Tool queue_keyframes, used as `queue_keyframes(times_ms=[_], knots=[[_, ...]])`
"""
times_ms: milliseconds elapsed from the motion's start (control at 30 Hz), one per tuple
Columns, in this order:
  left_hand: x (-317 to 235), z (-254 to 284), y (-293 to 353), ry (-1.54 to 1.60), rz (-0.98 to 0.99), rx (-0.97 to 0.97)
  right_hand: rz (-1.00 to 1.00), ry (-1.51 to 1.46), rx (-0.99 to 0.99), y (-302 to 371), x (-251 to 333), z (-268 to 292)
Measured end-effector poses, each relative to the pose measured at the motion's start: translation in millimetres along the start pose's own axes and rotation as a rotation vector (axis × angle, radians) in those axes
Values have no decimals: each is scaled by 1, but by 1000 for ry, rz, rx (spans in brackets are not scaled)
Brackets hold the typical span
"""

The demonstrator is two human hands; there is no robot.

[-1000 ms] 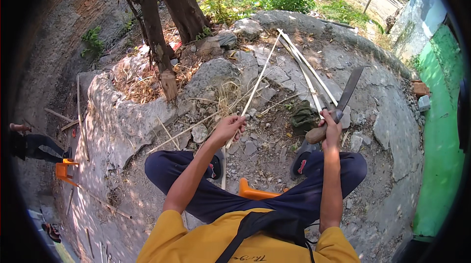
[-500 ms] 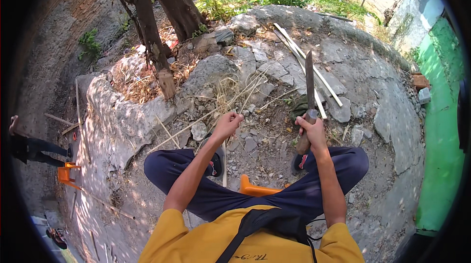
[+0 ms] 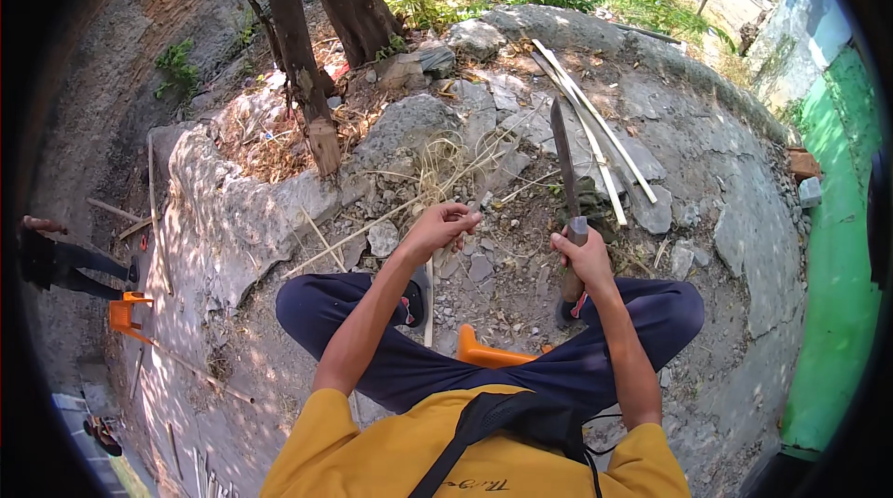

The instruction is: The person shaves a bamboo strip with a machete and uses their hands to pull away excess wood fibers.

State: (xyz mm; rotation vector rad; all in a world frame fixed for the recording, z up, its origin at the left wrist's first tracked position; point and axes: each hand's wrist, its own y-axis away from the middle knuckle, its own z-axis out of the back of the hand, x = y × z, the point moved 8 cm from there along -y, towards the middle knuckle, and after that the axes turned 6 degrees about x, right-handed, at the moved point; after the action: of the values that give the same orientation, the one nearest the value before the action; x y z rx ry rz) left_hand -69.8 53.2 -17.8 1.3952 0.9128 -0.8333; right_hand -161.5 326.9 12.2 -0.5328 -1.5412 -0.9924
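Right hand (image 3: 584,256) closed tight round the wooden handle of a long knife (image 3: 562,149), with the blade standing up and away from the body, clear of everything. Left hand (image 3: 445,226), just beside it to the left, with fingers curled together on a thin pale strip (image 3: 429,310) that runs down from the hand between the knees; cannot tell how far the strip goes beyond the fingers. Blade and strip apart at this moment, so no cut in progress.

As for progress, probably somewhere in the middle: some long pale slats (image 3: 595,131) lying finished or waiting on the broken concrete beyond the right hand, and a loose heap of dry shavings (image 3: 446,163) beyond the left hand.

Below both hands, crossed legs on an orange stool (image 3: 484,352). Loose stones (image 3: 383,238) near the left hand, nothing between blade and strip. Farther left, well apart, a tree trunk (image 3: 296,61), another person (image 3: 56,256) and a second orange stool (image 3: 126,312). Far right, a green wall (image 3: 837,275).
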Motion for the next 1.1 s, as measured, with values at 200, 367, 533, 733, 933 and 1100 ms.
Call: queue_keyframes(times_ms=[200,367,533,733,933,1100], knots=[[1,-15,3,42,64,137,25,75,19,-1,-5,-6],[1,-18,5,57,62,180,20,51,35,0,-5,-13],[-4,-22,7,0,60,166,40,89,51,1,-5,-16],[-3,-28,5,66,-16,235,41,97,27,5,1,-19],[-22,-42,15,101,-109,224,70,3,27,7,10,-26],[-37,-52,18,182,-244,203,53,-56,166,5,1,-38]])
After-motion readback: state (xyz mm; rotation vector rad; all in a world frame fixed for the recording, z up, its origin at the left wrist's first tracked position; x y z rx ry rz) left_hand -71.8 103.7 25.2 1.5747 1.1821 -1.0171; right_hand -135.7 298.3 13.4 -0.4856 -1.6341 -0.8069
